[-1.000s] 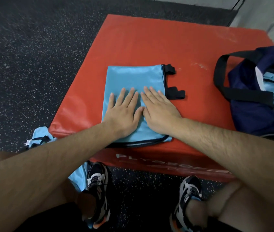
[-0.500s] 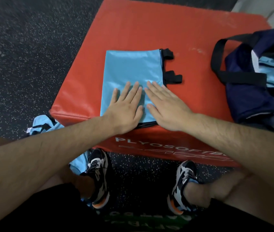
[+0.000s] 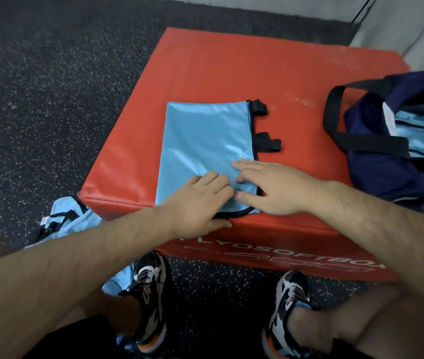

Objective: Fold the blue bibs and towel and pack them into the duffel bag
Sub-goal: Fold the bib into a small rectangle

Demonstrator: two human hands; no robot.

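Note:
A folded light-blue bib (image 3: 205, 141) with black trim and black strap loops lies on the red soft box (image 3: 218, 68). My left hand (image 3: 198, 200) grips the bib's near edge, fingers curled on top and thumb under the hem at the box's front edge. My right hand (image 3: 273, 187) rests on the bib's near right corner with its fingers spread and slightly bent. The navy duffel bag (image 3: 392, 182) stands open at the box's right end, with light-blue fabric (image 3: 420, 133) inside. Another blue bib (image 3: 68, 218) lies crumpled on the floor at the left.
The box sits on dark speckled rubber flooring (image 3: 37, 112), with a grey wall (image 3: 412, 29) behind at the right. My knees and two sneakers (image 3: 148, 299) are on the floor just in front of the box. The bag's black handle (image 3: 361, 141) arches towards the bib.
Both hands slid back from the bib's middle to its near edge. The left hand went from flat to curled around the hem; the right shifted to the near right corner.

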